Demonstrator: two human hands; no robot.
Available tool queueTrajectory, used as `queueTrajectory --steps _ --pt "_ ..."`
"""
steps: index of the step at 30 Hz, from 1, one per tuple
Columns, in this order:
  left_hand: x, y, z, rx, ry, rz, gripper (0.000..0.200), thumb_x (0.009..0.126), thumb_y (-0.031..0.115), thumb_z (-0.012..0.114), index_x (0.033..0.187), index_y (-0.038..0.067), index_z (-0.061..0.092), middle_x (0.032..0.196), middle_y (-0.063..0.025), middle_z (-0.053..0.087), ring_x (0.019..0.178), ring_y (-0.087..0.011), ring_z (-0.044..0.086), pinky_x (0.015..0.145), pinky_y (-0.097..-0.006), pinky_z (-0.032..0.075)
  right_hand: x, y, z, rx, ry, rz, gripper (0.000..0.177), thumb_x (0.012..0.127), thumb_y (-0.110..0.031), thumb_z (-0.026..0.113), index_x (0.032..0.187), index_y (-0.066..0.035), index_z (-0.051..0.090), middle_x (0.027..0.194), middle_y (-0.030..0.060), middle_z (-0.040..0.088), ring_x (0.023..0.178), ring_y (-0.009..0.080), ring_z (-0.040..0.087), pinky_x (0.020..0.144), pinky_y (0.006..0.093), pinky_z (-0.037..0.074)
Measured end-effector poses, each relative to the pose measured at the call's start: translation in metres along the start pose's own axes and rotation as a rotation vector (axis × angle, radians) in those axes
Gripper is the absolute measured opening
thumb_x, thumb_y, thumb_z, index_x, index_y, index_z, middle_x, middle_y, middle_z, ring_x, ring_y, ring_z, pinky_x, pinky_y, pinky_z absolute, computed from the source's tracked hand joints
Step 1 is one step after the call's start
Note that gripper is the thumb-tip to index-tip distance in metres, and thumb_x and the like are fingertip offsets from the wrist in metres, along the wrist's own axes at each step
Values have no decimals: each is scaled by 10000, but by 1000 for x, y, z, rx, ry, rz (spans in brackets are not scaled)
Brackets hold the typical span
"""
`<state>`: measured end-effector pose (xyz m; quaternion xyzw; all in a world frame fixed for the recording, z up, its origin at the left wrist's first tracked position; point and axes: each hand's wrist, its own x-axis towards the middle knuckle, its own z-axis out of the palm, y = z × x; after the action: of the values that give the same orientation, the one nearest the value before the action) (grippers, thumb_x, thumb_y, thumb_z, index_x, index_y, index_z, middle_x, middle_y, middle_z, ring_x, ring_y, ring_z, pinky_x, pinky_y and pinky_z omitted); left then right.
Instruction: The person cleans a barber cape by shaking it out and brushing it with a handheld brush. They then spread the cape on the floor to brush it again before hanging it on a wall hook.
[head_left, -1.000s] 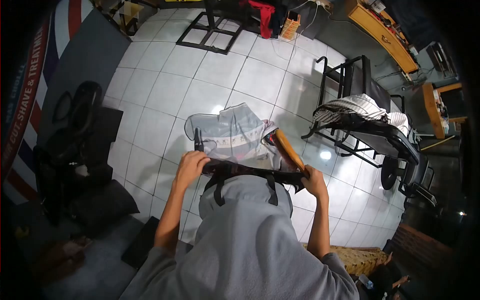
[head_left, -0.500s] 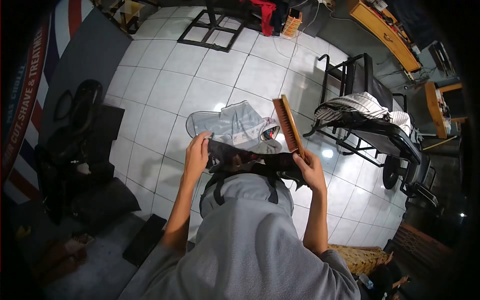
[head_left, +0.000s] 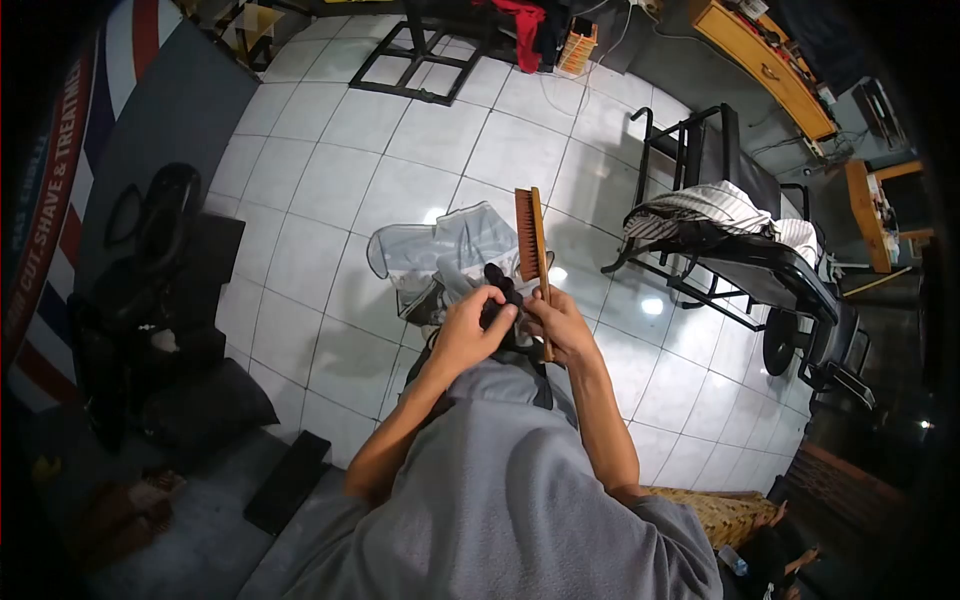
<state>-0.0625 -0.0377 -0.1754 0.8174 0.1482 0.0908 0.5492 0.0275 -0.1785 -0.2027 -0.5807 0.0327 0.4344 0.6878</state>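
Observation:
A bunched black cloth (head_left: 505, 291) is gathered between my two hands in front of my waist. My left hand (head_left: 474, 328) has its fingers wrapped round the cloth. My right hand (head_left: 563, 322) holds a wooden brush (head_left: 540, 245) upright by its handle, bristles facing left, and its fingertips meet the cloth. Beyond my hands, a pale grey cloth (head_left: 440, 245) lies spread low down, partly hidden by them.
A black barber chair (head_left: 765, 270) with a striped cloth (head_left: 710, 212) stands at the right. A black metal frame (head_left: 420, 62) is on the tiled floor at the top. Dark cushioned seating (head_left: 210, 405) lines the left. A person's arm (head_left: 800, 562) shows at lower right.
My hands have come together from a wide spread. The black cloth, stretched flat before, is now bunched between them. The brush has moved left and stands more upright.

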Motion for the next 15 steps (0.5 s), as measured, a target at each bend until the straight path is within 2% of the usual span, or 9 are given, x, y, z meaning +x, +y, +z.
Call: queueTrajectory --steps 1,3,5,7,8,11,12,15 --pt "-3 1 -1 67 5 24 249 820 205 643 964 20 560 779 -94 590 698 -209 574 613 -305 440 -3 0 4 128 7 60 118 868 -85 583 864 -66 466 715 -27 484 646 54 504 469 208 397" --pt "-7 6 -5 201 15 77 290 801 229 671 968 17 565 837 -119 608 752 -267 597 649 -336 455 -8 -1 8 119 -54 65 185 856 -64 604 806 -86 427 697 -18 485 561 67 508 479 202 462" --pt "-11 3 -4 159 29 60 281 795 190 668 967 -2 555 873 -152 595 796 -313 596 696 -364 462 -7 5 14 112 -5 46 250 843 -41 626 802 -82 383 723 28 519 585 106 543 483 198 440" --pt "-13 0 -7 85 -2 8 267 799 169 651 961 -12 540 866 -177 581 802 -352 587 716 -378 468 -6 6 7 28 -81 49 281 823 -146 678 785 -73 408 707 28 525 615 113 550 497 218 453" --pt "-14 1 -7 60 10 49 192 802 108 610 941 -12 553 865 -172 587 799 -360 582 709 -373 470 -5 6 0 -13 -117 49 313 812 -199 703 777 -69 421 699 28 529 629 116 553 504 228 460" --pt "-15 14 -18 -15 -78 161 145 802 65 569 920 -20 563 811 -145 580 744 -305 585 659 -345 457 24 12 -29 -447 17 -22 443 724 -372 769 718 -51 463 666 18 518 584 109 510 489 255 436" --pt "-17 19 -18 -22 -109 181 123 790 31 536 899 -20 567 804 -136 574 728 -288 581 659 -336 458 21 -7 -23 -688 88 -59 530 629 -470 800 665 -40 491 641 18 499 552 105 473 485 269 410" --pt "-21 28 -16 -74 -256 244 123 785 31 545 894 -19 570 809 -132 574 717 -279 575 657 -329 457 46 -2 -23 -803 -90 -33 519 615 -429 811 687 -27 491 632 15 473 549 101 445 497 258 385"
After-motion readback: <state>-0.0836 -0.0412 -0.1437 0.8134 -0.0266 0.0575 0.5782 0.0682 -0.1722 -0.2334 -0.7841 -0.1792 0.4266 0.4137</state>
